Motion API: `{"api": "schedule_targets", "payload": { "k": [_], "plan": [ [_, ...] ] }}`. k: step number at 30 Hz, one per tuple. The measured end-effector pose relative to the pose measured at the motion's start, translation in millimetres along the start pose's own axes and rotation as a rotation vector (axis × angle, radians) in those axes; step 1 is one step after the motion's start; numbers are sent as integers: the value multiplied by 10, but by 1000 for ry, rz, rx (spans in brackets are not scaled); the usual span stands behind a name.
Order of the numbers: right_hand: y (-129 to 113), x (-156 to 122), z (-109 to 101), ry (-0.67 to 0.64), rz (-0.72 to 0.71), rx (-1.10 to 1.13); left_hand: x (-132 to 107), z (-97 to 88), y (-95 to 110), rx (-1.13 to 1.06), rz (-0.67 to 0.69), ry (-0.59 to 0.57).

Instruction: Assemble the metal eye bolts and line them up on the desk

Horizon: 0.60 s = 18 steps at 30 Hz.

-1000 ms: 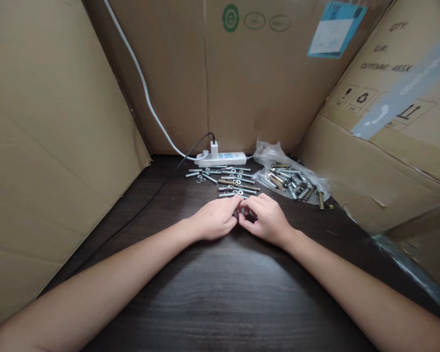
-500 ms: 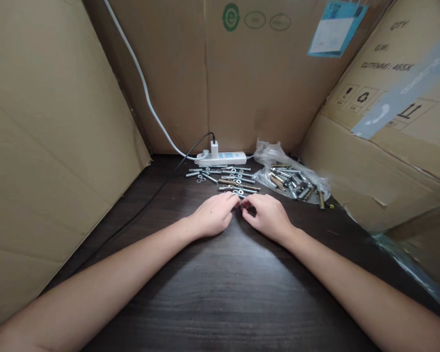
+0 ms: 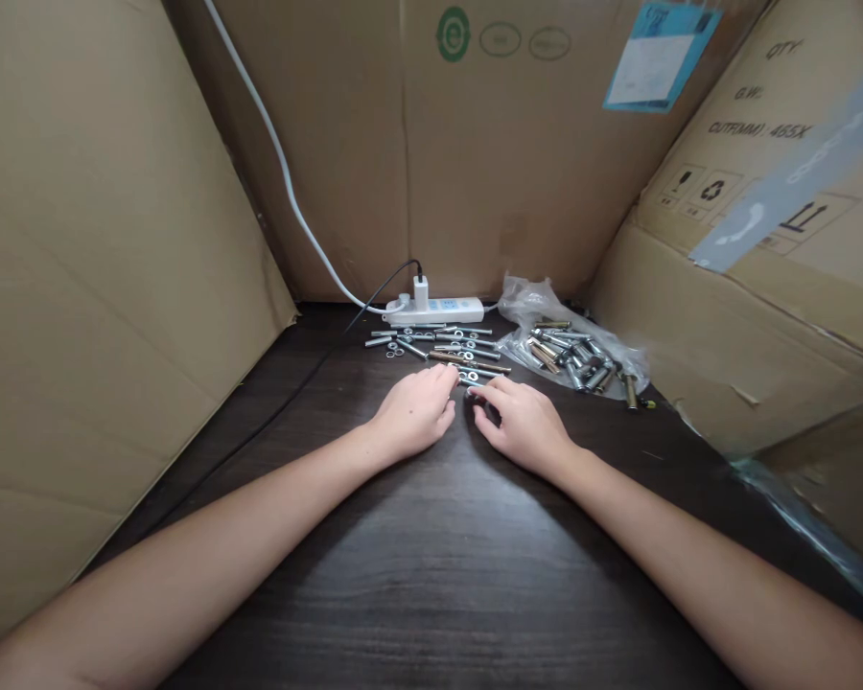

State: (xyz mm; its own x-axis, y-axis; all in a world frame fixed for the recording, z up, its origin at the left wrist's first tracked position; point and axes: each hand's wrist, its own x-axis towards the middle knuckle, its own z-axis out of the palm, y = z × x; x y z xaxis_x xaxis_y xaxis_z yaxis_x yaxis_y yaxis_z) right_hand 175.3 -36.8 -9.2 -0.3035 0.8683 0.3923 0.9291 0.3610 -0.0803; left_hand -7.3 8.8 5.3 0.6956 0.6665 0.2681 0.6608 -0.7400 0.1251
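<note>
Two bare hands, a small gap apart, at the near side of loose bolts (image 3: 485, 356) on a dark worktop (image 3: 460, 575).
Left to right: the left hand (image 3: 417, 410) has bunched fingers, any hold hidden; just beyond the gap between both hands' fingers lies the nearest bolt (image 3: 478, 384), its long axis crosswise, about equally near either hand; the right hand (image 3: 522, 417) curls, thumb and forefinger slightly parted, hold unclear; farther right, a plastic bag (image 3: 524, 295).

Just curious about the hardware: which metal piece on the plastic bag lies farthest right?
The brass-coloured piece at the right edge of the plastic bag; the pile's other metal pieces all lie left of it.
</note>
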Motion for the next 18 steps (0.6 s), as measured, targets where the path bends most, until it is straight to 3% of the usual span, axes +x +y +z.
{"api": "schedule_targets", "payload": {
  "k": [4,9,18],
  "plan": [
    [-5,-9,-6,17,2,9,-2,-5,6,107,-31,7],
    [-16,-8,-25,30,2,64,-9,6,-1,71,-14,-7],
    [-44,-11,-77,97,-89,163,-9,58,-13,-371,121,70]
  ]
}}
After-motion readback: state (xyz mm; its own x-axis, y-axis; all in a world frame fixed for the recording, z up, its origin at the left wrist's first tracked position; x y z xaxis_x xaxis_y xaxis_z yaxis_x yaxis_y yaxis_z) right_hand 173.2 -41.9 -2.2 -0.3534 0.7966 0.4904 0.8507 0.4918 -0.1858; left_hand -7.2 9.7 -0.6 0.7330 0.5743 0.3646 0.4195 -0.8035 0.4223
